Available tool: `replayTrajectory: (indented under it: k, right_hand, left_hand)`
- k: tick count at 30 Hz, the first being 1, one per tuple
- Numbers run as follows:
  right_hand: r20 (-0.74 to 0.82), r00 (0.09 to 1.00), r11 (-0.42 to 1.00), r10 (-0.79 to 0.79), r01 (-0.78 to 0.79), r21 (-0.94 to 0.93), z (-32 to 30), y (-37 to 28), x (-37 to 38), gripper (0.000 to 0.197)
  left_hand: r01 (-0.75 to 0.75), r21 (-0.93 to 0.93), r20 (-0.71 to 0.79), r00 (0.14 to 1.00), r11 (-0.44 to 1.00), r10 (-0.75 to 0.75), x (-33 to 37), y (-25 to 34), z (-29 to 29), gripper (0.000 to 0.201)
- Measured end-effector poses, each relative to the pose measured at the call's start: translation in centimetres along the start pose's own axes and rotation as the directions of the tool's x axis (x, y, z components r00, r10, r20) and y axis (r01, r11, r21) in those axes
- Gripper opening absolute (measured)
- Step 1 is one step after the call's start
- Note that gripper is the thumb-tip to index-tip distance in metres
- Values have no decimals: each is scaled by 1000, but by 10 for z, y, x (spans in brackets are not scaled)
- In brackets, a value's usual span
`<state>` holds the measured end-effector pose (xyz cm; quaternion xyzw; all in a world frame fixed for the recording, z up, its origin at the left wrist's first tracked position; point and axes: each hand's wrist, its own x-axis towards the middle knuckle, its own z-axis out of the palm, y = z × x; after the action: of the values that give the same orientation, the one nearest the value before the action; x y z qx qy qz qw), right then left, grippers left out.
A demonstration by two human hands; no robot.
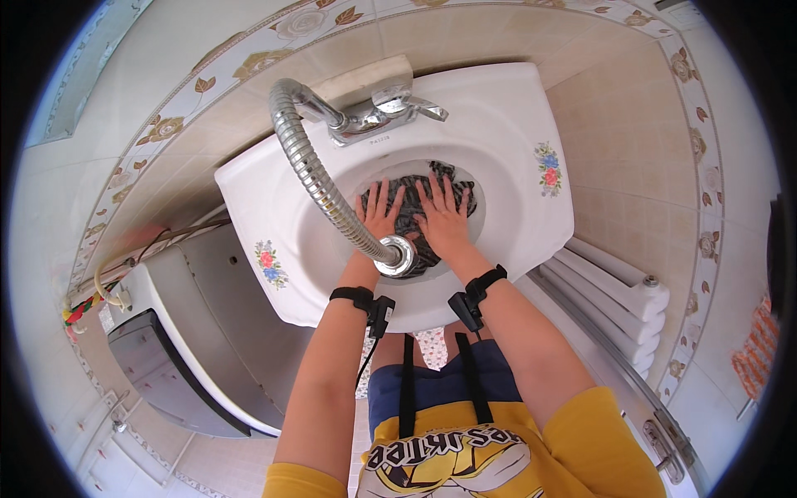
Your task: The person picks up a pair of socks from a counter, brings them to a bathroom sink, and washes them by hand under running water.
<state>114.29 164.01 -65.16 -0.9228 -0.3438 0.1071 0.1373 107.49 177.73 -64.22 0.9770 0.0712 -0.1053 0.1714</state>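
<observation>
At the centre of the frame, a dark patterned cloth (415, 212) lies bunched in the bowl of a white washbasin (506, 124) with flower decals. The left hand (379, 217) and right hand (442, 217) press flat on it side by side, fingers spread, each grip apart and closed on nothing. A ribbed chrome faucet hose (311, 170) arcs from the mixer tap (378, 112) down over the left wrist.
</observation>
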Motion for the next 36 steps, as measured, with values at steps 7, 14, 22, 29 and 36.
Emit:
replayTrajectory:
  k: [7,14,22,29,36]
  right_hand:
    - [67,996,998,-65,65,-2,1,-2,-5,64]
    - [61,998,998,10,-13,57,2,8,-11,56]
    - [10,992,988,-128,128,-91,13,13,-20,60]
    - [5,997,972,-83,82,-220,-3,3,-17,51]
    - [-173,985,993,16,-35,-110,-28,27,-13,25]
  left_hand:
    - [-28,59,21,999,998,26,-2,-3,2,89]
    - [32,-152,-66,997,988,-43,-11,-9,14,69]
    - [57,-73,-204,976,996,-71,-42,13,37,66]
    - [28,125,-89,996,992,-17,-51,-6,31,50]
    - [-37,75,-264,963,996,55,-48,-3,-2,38]
